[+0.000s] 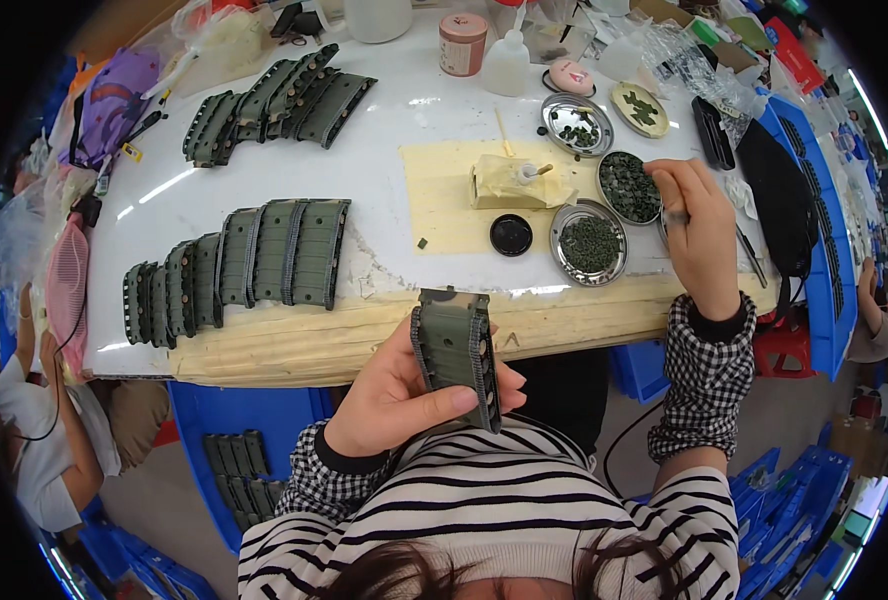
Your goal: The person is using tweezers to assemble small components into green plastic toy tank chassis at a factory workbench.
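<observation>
My left hand [389, 402] is closed around a dark green, ribbed plastic part [450, 345] with raised edges, upright in front of my body. Over the table at the right, my right hand [702, 230] has thumb and fingertips pinched together at the edge of a round metal dish [600, 195] full of small dark green pieces. Whatever sits between those fingertips is too small to make out. A second metal dish [556, 258], nearer to me, holds finer green pieces. Left of it lies a round black lid [511, 235].
Two groups of similar green parts, a nearer one [282, 252] and a farther one [324, 105], stand at left. A tape-covered block [499, 186] holds a small bottle. Behind are a squeeze bottle [507, 66] and pink tin [462, 45]. A blue crate [209, 400] sits below the table edge.
</observation>
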{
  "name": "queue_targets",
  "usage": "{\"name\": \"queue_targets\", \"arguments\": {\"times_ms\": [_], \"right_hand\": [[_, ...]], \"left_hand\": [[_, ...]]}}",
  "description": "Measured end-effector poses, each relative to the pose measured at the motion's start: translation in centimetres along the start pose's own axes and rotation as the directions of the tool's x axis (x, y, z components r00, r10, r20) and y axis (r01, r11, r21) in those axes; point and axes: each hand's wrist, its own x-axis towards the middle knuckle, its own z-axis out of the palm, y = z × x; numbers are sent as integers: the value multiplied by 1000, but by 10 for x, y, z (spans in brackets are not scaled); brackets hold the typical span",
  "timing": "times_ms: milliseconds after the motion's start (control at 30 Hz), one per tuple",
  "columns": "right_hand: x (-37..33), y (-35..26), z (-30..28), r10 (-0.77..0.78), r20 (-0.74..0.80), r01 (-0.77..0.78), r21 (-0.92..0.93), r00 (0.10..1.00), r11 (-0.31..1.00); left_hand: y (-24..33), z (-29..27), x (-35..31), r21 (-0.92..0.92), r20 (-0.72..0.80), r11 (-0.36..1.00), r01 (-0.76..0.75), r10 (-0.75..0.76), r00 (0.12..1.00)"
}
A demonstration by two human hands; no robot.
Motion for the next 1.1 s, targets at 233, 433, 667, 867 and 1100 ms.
{"name": "queue_targets", "arguments": {"times_ms": [233, 433, 667, 867, 1100], "right_hand": [[17, 22, 23, -44, 74, 51, -92, 996, 994], [16, 21, 25, -83, 73, 93, -145, 994, 985], [13, 9, 21, -190, 3, 188, -146, 982, 971], [8, 12, 19, -102, 8, 102, -72, 995, 992], [2, 2, 10, 59, -74, -41, 229, 996, 973]], "left_hand": [[-6, 0, 0, 6, -11, 999, -32, 32, 999], [-6, 10, 4, 47, -221, 997, -56, 65, 973], [-10, 11, 6, 248, -270, 963, -106, 173, 947], [-11, 7, 6, 375, -246, 920, -112, 215, 945], [-11, 7, 6, 345, -237, 933, -100, 190, 953]]}}
